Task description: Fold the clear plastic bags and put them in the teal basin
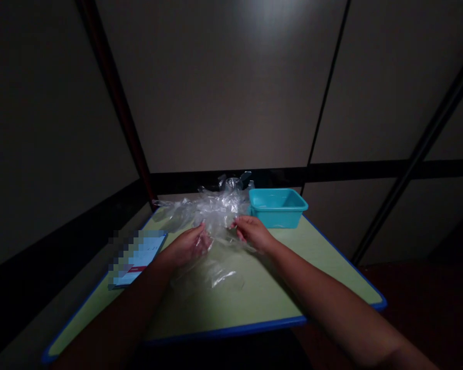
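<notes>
Crumpled clear plastic film (pixel 219 205) lies in a loose heap at the far middle of the table, and part of it hangs down between my hands. My left hand (pixel 191 244) pinches the film at its near left side. At the near right side, my right hand (pixel 252 231) has thumb and fingers closed on the film too. A thin clear sheet (pixel 224 275) of plastic spreads over the table below the hands; whether it joins the heap is hard to tell.
A turquoise plastic basket (pixel 278 208) stands at the back right, beside the film. A booklet or sheet (pixel 141 257), partly pixelated, lies at the left. The pale green table (pixel 262 298) has a blue edge, with panelled walls behind it.
</notes>
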The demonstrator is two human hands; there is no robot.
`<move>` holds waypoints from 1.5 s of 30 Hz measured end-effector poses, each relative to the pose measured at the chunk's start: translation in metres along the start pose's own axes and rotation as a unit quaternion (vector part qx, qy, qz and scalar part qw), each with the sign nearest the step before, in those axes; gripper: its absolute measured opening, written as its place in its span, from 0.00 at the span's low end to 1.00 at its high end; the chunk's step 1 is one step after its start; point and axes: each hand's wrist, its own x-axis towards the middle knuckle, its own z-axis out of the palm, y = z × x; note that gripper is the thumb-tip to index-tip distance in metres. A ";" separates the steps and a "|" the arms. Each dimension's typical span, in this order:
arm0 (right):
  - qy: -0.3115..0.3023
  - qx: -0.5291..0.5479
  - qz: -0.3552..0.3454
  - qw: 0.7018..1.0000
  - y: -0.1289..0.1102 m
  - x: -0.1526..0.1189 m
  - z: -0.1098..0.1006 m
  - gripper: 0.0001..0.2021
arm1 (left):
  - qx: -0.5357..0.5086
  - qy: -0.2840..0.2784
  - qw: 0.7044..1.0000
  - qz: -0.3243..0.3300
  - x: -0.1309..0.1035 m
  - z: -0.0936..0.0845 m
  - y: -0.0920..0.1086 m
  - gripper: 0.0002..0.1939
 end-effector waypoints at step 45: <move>-0.130 -0.452 -0.225 0.853 -0.002 -0.013 0.002 0.05 | 0.560 0.039 0.800 0.213 -0.002 -0.005 -0.005 0.18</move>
